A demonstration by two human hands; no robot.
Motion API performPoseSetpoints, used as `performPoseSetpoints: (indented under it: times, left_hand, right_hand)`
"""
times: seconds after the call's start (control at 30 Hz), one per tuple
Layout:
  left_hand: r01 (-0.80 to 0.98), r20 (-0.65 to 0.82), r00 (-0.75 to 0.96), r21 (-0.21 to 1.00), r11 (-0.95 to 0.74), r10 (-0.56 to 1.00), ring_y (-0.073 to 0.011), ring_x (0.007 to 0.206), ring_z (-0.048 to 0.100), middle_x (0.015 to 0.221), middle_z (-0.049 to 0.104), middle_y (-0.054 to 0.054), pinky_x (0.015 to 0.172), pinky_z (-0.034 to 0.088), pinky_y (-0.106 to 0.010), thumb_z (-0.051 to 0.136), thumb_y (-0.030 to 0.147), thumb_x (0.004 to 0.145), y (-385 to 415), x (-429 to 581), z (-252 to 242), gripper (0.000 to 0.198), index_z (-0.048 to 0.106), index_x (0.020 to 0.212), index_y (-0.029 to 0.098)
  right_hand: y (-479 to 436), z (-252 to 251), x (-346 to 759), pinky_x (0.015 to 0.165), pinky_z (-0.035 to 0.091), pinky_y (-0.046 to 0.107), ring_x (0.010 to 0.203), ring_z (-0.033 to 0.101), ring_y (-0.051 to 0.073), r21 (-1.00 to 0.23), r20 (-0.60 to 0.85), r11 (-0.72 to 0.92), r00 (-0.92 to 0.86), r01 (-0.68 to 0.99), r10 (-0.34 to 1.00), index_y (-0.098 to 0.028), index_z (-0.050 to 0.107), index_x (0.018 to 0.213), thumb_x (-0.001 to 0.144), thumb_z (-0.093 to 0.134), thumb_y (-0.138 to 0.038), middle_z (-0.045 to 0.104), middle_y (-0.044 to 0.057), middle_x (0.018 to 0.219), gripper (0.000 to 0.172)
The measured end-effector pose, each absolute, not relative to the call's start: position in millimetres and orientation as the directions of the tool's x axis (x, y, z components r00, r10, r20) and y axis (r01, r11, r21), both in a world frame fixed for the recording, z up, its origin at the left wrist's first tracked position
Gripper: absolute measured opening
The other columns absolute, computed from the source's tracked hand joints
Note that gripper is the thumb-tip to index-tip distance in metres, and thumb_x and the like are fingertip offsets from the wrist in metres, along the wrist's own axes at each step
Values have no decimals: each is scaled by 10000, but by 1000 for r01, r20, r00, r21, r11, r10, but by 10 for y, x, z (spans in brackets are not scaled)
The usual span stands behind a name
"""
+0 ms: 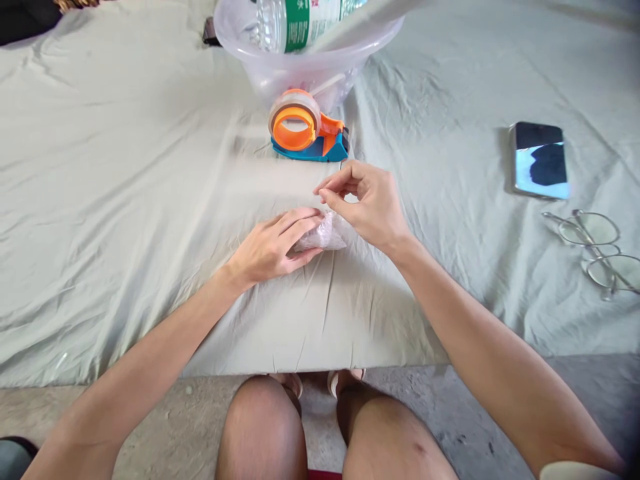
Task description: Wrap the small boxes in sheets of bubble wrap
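Observation:
My left hand (273, 247) lies on the cloth-covered table (125, 200), fingers pressed together on a small clear plastic packet (323, 235) and holding it down. Just above and right of the packet, my right hand (367, 203) has thumb and forefinger pinched together near the packet's upper edge; what the pinch holds is too thin to make out, possibly clear tape. An orange and blue tape dispenser (305, 130) with a clear roll stands a short way beyond both hands.
Behind the dispenser stands a clear plastic bowl (300, 60) holding a green-labelled water bottle (300, 20). A phone (540, 160) and a pair of glasses (595, 250) lie on the cloth to the right. My knees show below the table's front edge.

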State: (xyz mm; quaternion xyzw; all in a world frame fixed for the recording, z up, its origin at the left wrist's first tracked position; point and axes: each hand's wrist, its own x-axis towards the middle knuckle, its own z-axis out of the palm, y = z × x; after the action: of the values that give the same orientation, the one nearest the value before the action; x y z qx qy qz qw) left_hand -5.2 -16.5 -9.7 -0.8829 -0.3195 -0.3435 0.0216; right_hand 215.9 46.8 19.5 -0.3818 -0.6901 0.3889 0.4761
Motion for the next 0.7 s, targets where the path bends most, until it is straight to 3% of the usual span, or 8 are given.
performPoseSetpoints:
  times: [0.17,0.37,0.47,0.57,0.63,0.7]
  left_hand:
    - [541,646,538,228,-810,542,-264,1298,802,1436,762,-138,1083,691,-383,740,256,1097,-162,-43,-84,402,598,1471,220]
    - [562,601,410,426,-709,686,-308,1275,766,1456,688,-162,921,697,-429,689,406,1102,-205,10,-77,230,644,1236,224]
    - [570,592,288,525,-632,752,-280,1199,763,1305,720,-128,928,674,-422,620,518,1155,-233,93,-67,307,659,1066,226]
    - [514,590,175,628,-584,788,-233,1111,744,1130,727,-70,926,652,-388,633,511,1165,-249,184,-64,342,645,958,238]
    - [460,558,134,697,-550,819,-198,1038,732,1080,717,-36,870,641,-350,664,497,1154,-256,230,-78,290,622,1001,254]
    - [407,489,94,776,-482,867,-171,976,727,1114,706,-20,811,636,-324,687,511,1142,-262,258,-103,246,582,1163,289]
  right_hand:
    - [402,322,2213,752,655,415,808,771,210,-886,371,429,-284,178,884,-298,643,844,941,927,-402,811,10,984,318]
    - [288,337,2214,810,658,436,949,792,265,-813,404,504,-341,291,849,-305,673,881,948,910,-415,802,15,990,270]
    - [245,316,2191,852,662,449,955,794,267,-801,401,511,-354,312,845,-304,683,899,969,887,-427,808,16,1011,249]
    - [226,305,2177,833,661,438,940,795,263,-788,400,518,-361,334,842,-311,688,908,977,877,-450,816,12,1031,244]
    - [221,310,2177,808,653,429,930,793,264,-768,409,532,-367,355,836,-315,693,923,988,862,-448,821,14,1046,225]
    - [217,326,2183,792,636,422,920,790,263,-741,417,553,-383,382,824,-312,696,932,999,843,-418,823,16,1055,193]
